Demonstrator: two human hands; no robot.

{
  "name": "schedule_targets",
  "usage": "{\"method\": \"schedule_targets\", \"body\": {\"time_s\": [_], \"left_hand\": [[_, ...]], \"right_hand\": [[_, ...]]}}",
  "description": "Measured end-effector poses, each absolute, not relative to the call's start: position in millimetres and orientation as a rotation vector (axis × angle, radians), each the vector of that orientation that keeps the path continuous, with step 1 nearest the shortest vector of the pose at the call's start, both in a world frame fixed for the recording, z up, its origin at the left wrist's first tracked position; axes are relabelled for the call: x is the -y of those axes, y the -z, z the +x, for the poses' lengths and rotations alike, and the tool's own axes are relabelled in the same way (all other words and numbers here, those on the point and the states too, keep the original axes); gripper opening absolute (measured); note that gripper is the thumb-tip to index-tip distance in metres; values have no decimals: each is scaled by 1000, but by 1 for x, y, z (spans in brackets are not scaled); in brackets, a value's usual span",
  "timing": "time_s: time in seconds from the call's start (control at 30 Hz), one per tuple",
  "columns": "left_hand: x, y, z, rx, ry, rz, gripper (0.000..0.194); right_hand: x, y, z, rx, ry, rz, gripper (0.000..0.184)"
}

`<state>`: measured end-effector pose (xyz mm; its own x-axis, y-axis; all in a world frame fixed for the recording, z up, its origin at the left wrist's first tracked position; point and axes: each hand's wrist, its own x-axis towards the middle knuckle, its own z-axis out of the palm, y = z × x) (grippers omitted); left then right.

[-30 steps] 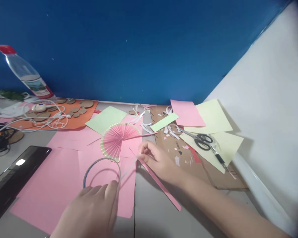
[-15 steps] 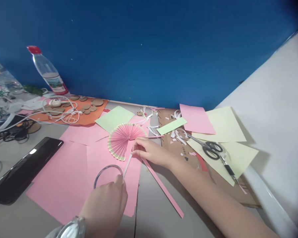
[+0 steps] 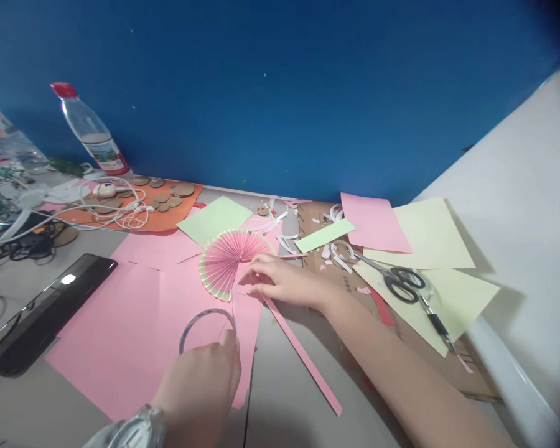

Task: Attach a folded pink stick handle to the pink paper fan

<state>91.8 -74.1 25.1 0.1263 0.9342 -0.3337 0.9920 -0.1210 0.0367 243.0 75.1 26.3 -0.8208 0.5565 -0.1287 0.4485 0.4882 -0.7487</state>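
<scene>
My left hand [image 3: 200, 382], a silver watch on its wrist, is closed on the near edge of a thin tape roll [image 3: 206, 328] that lies on a pink paper sheet [image 3: 116, 323]. A narrow tape strip [image 3: 234, 302] runs from the roll up toward my right hand [image 3: 280, 281]. That hand rests on the pink sheet with its fingers bent and its fingertips on the strip's far end. Just left of those fingers lies a pleated pink paper fan [image 3: 226, 258] with a pale yellow rim. A long pink paper strip [image 3: 303, 358] runs from under the right hand toward the near right.
Black-handled scissors [image 3: 399, 283] lie on pale yellow sheets [image 3: 429, 236] over cardboard at right. A green sheet [image 3: 214, 219], a black device [image 3: 42, 311], white cables and cardboard discs on orange paper [image 3: 168, 221], and a red-capped bottle [image 3: 91, 134] fill the left. A blue wall stands behind.
My right hand slid left toward the fan and lowered onto the pink sheet. The strip between roll and fingers shortened. The view shifted, bringing my left wrist and watch into sight.
</scene>
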Motion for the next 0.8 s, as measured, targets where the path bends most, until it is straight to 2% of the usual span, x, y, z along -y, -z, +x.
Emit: {"method": "schedule_targets", "body": {"time_s": [0.1, 0.23, 0.33, 0.43, 0.5, 0.6, 0.8], "left_hand": [[82, -22, 97, -1837, 358, 2216, 21], [92, -19, 95, -1752, 172, 2304, 23], [95, -20, 94, -1640, -179, 2298, 23], [96, -21, 99, -1601, -571, 2123, 25], [95, -19, 103, -1620, -728, 2019, 25], [88, -13, 107, -1644, -871, 1990, 23], [86, -16, 96, -1642, -1058, 2044, 39]], "right_hand": [[-75, -31, 244, 2673, -1232, -884, 23], [-79, -39, 251, 2619, -1306, -915, 27], [-83, -49, 260, 2555, -1479, -1003, 28], [-77, -60, 265, 2569, -1761, -958, 37], [-66, -66, 262, 2578, -1882, -746, 29], [-44, -71, 253, 2444, -1845, -584, 17], [-14, -74, 250, 1971, -1706, -792, 16]]}}
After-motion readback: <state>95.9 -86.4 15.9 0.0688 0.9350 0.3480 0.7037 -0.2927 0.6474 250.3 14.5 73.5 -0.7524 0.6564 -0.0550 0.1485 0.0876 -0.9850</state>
